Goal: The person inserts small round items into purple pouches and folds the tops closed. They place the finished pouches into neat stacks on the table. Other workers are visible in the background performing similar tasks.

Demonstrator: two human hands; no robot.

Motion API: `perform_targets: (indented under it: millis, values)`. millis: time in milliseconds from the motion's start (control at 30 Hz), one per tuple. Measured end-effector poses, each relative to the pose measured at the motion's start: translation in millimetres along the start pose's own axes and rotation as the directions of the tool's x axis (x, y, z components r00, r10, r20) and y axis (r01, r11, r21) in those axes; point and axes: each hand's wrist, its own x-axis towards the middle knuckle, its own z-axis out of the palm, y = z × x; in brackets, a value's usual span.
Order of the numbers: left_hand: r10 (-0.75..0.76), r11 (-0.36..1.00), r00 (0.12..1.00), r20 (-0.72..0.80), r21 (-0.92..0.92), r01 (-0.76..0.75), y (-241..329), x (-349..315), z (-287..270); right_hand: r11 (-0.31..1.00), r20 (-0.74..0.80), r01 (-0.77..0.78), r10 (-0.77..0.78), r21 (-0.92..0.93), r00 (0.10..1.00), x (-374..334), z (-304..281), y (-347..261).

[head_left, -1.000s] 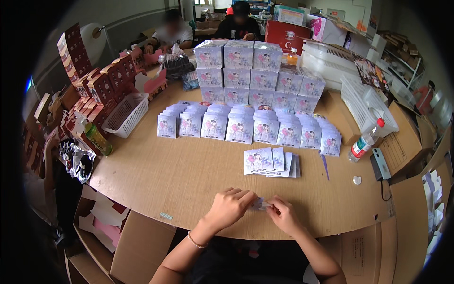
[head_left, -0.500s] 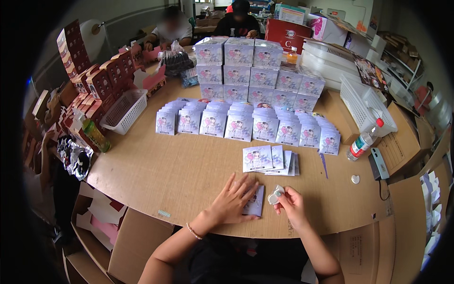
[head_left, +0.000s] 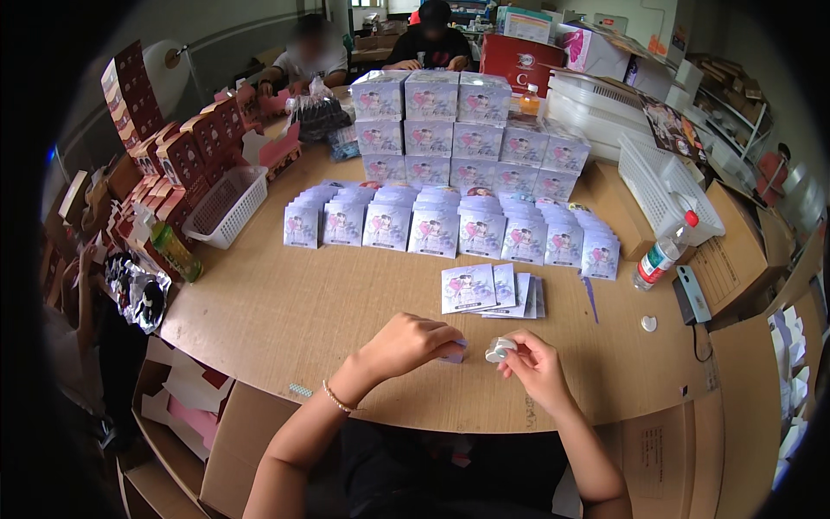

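Observation:
My left hand [head_left: 413, 342], a beaded bracelet on its wrist, is closed on a small purple packet [head_left: 455, 350]. Most of that packet is hidden behind the fingers. To its right, my right hand [head_left: 536, 363] pinches a small white rounded object [head_left: 499, 349]; its exact kind cannot be made out. The two hands are close together above the near part of the table, with a narrow gap between packet and white object. Just beyond them lie several overlapping printed packets [head_left: 467, 288]. Farther back, purple packets [head_left: 432, 233] stand in a wide curved row of stacks.
Stacked purple boxes [head_left: 430, 134] rise behind the row. White baskets [head_left: 226, 208] flank the table [head_left: 346, 294]. A red-capped bottle [head_left: 661, 259], a black-and-grey device [head_left: 692, 298] and a white piece [head_left: 648, 323] are at right, a green bottle [head_left: 175, 251] at left. Two people sit across.
My left hand has gone from lying flat over the packet to gripping it, tilted up from the table. My right hand still holds the white object, shifted slightly left and up.

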Motion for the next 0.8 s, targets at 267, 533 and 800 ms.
perform_targets:
  millis: [267,533,800]
  values:
    - [-0.068,0.958,0.981,-0.183,0.262,0.116,10,-3,11,0.999,-0.017,0.040,-0.040,-0.010,0.999,23,16,12]
    - [-0.136,0.984,0.983,-0.124,0.098,0.149,6,-11,16,0.991,0.018,0.105,-0.103,-0.082,0.994,25,21,17]
    - [-0.086,0.935,0.995,-0.052,0.339,0.099,10,-14,15,0.954,0.059,0.203,-0.195,-0.219,0.979,29,23,23]
